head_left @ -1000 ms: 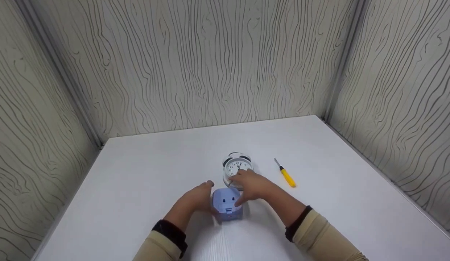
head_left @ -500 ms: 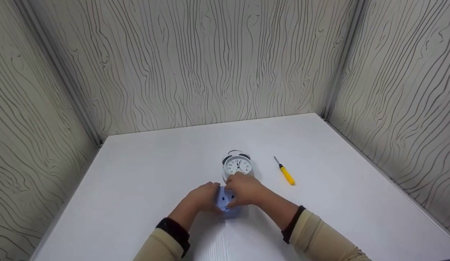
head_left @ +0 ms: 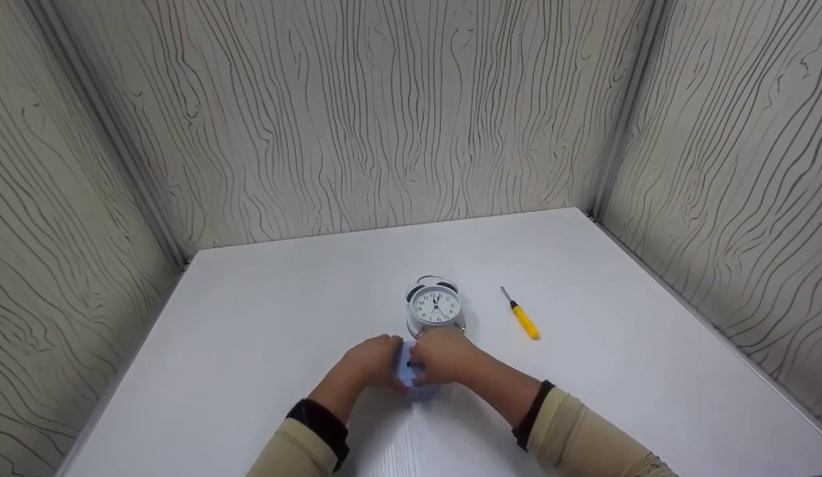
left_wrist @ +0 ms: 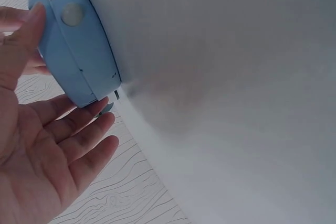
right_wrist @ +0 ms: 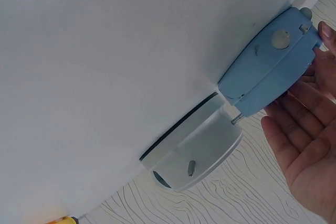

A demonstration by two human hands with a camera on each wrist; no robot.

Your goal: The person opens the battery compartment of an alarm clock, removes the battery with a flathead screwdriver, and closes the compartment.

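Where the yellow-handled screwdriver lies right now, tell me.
In the head view, the yellow-handled screwdriver lies on the white table, to the right of the white alarm clock and clear of the right hand.

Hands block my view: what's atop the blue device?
A dark knob shows on the blue device, between the left hand and right hand, which hide much of its top.
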